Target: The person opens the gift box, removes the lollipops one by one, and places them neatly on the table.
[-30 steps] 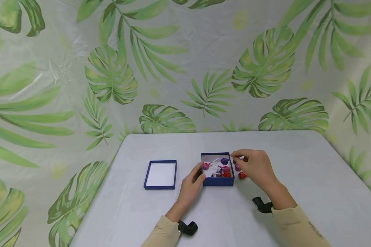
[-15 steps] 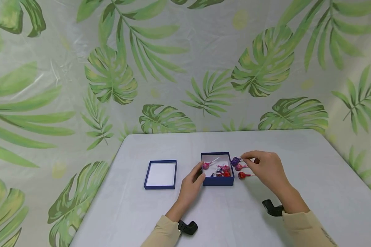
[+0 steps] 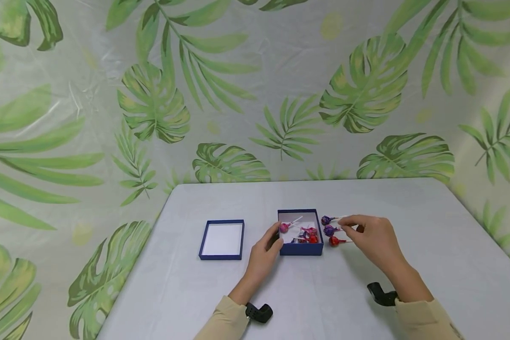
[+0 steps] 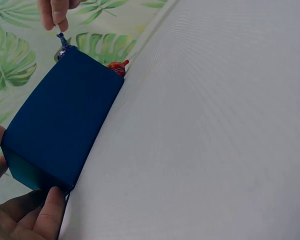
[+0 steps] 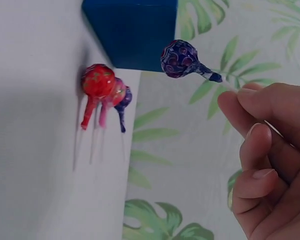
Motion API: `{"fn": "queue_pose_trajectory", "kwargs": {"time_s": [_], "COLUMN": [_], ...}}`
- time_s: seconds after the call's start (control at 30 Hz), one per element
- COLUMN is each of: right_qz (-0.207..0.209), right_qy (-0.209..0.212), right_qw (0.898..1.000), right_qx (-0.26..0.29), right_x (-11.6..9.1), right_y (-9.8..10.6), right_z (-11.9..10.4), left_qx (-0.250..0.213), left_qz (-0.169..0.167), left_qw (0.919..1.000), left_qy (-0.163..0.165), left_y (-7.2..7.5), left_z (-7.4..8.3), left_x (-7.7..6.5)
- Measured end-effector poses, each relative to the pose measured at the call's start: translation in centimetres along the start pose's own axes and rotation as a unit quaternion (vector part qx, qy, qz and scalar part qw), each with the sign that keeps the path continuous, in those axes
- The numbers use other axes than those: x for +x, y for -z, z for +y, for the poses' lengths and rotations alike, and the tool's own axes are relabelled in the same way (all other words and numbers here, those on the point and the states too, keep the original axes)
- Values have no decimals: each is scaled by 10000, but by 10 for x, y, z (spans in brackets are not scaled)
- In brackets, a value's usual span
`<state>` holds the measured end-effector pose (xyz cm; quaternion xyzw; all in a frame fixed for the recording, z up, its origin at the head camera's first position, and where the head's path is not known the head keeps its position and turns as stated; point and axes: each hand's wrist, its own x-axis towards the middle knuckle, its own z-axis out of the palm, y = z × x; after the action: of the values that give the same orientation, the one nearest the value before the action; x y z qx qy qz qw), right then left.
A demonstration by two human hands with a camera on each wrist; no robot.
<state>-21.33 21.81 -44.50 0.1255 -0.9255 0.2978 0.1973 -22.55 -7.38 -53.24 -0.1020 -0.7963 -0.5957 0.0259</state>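
Note:
My left hand point(image 3: 262, 257) grips the left side of an open blue box point(image 3: 301, 249), thumb at the near corner; in the left wrist view its fingers point(image 4: 51, 212) curl against the box end. Inside the box lie several lollipops, one of them a pink lollipop point(image 3: 284, 228). Just right of the box, my right hand point(image 3: 371, 236) pinches the white stick of a purple lollipop point(image 5: 180, 59), held above the table. Below it in the right wrist view a red lollipop point(image 5: 97, 80), a pink lollipop point(image 5: 118, 92) and another purple lollipop point(image 5: 125, 100) lie side by side, sticks pointing away from the box.
A blue-edged lid point(image 3: 221, 257) with a white inside lies left of the box. Everything stands on a white-covered table point(image 3: 187, 208). Behind it hangs a leaf-patterned sheet point(image 3: 221, 118).
My right hand has carried the purple lollipop from over the box's right edge to the right, above the lollipops on the table. My left hand has stayed on the box.

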Motion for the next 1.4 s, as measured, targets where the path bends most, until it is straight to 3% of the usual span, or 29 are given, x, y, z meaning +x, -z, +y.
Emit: {"fn": "queue_pose_trajectory", "kwargs": {"time_s": [0.23, 0.3, 0.47, 0.53, 1.4], "right_qz": [-331, -371, -443, -494, -1159], "right_qy": [-340, -395, -441, -474, -1083], "right_qw": [9989, 9985, 9980, 9976, 9871], "right_qx": [39, 19, 62, 79, 211], "right_x": [-8, -9, -13, -15, -25], "right_y": [-4, -4, -6, -7, -10], "right_z": [4, 5, 9, 10, 31], "left_qx": [-4, -95, -185, -146, -16], "left_qz": [11, -9, -12, 9, -2], "left_qw": [10000, 9999, 9997, 9999, 10000], "left_qy": [-6, 51, 132, 51, 48], "left_y": [-1, 0, -1, -2, 0], "left_z": [-1, 6, 5, -2, -2], "left_x": [0, -2, 0, 1, 0]}}
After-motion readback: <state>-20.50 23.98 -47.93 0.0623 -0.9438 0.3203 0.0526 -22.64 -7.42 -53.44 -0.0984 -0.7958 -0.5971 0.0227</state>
